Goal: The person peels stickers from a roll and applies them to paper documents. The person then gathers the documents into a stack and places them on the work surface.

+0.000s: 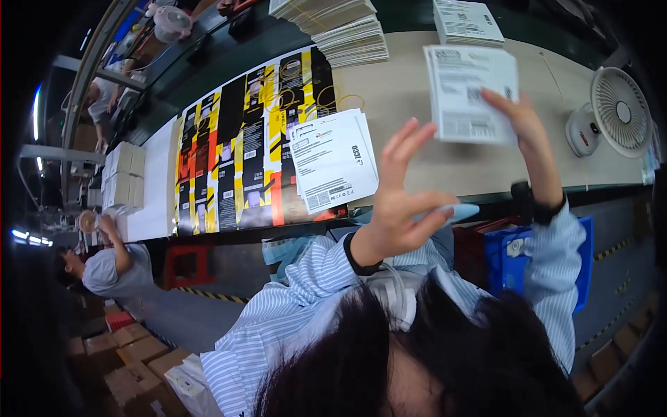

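One long beige-topped table (549, 167); colourful sheet (229, 153) on it, white fan (618, 115) at right. Co-worker (114, 271) at far left. White printed cards (462, 104), dark text, slightly blurred, over table's right half: right hand (524, 125) closed on their edge. Left hand (399, 215) half-open, fingers spread, pinching pale-blue object (464, 210). Blue bin (495, 267) below table edge, contents unclear.

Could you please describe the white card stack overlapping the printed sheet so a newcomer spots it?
Find the pale worktable, then the black, yellow and red printed sheet on it. At that sheet's right end, beside the left hand, lies the small stack. It rests at the near edge, unlike the held-up stack in the right hand and the taller far piles.
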### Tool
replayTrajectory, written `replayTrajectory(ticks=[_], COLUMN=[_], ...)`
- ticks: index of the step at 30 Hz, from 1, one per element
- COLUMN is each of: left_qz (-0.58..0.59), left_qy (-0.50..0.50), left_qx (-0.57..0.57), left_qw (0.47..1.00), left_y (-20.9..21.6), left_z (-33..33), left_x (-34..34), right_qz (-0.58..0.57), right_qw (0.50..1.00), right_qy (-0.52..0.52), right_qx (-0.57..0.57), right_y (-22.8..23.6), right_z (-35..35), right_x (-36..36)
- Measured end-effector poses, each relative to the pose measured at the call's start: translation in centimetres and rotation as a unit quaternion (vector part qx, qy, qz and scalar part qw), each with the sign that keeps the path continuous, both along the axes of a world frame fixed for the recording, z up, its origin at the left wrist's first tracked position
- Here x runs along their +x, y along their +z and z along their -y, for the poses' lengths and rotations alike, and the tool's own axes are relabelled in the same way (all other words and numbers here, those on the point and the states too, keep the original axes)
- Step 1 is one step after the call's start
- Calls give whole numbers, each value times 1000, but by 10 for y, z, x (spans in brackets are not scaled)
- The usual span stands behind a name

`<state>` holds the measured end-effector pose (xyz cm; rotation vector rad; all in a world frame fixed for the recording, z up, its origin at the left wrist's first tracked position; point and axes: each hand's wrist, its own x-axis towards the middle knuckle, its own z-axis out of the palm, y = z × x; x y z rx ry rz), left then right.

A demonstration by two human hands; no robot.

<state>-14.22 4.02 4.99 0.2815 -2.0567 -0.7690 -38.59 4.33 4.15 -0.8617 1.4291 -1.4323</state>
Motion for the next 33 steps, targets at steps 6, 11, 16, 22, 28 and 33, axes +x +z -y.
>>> replayTrajectory(ticks=[6, 11, 16, 22, 28, 33], left_qz=[14, 2, -21, -52, -72, -136], left_qy=[-7, 46, 60, 90, 100, 101], left_qx=[-35, -5, 15, 33, 70, 155], left_qw=[999, 999, 998, 994, 990, 973], left_y=[9, 10, 6, 0, 2, -6], left_z=[-5, 5, 13, 19, 24, 28], left_x=[20, 44, 54, 67, 80, 91], right_qz=[-18, 20, -51, -478, -656, -142], right_qw=[994, 988, 986, 819, 734, 929], right_qy=[46, 113, 109, 67, -53, 305], right_qx=[95, 103, 115, 310, 170, -155], right_y=[-23, -41, -53, -17, -7, 15], right_z=[87, 110, 115, 104, 82, 19], right_x=[-22, -14, -4, 17, 22, 109])
